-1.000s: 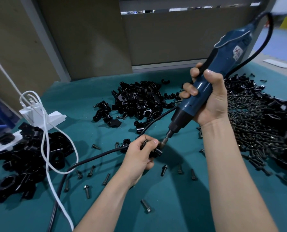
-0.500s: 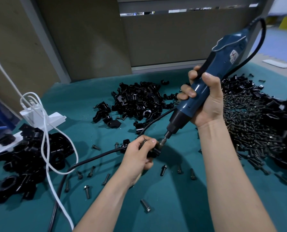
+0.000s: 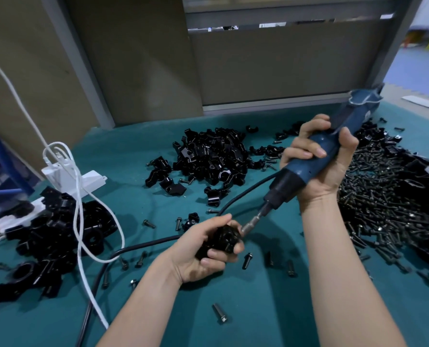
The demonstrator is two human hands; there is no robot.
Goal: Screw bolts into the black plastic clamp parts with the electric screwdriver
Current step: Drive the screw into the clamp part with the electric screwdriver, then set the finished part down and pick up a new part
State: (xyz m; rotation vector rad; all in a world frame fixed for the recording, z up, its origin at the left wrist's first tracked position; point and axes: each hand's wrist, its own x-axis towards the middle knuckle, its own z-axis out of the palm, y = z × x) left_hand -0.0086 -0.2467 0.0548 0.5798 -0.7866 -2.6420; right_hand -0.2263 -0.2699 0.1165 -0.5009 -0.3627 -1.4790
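Clutching the black plastic clamp part [image 3: 223, 240] in my left hand [image 3: 198, 256], right hand [image 3: 326, 171] gripping the blue electric screwdriver [image 3: 301, 171], I'd keep its bit [image 3: 254, 220] square.

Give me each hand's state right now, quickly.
Left hand: grips a black clamp part.
Right hand: grips the electric screwdriver.

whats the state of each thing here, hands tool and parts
left hand, grips the clamp part
clamp part, held, bit tip against it
right hand, grips the electric screwdriver
electric screwdriver, tilted, aimed down at the clamp part
bolt pile, loose heap on the right
clamp pile, loose heap
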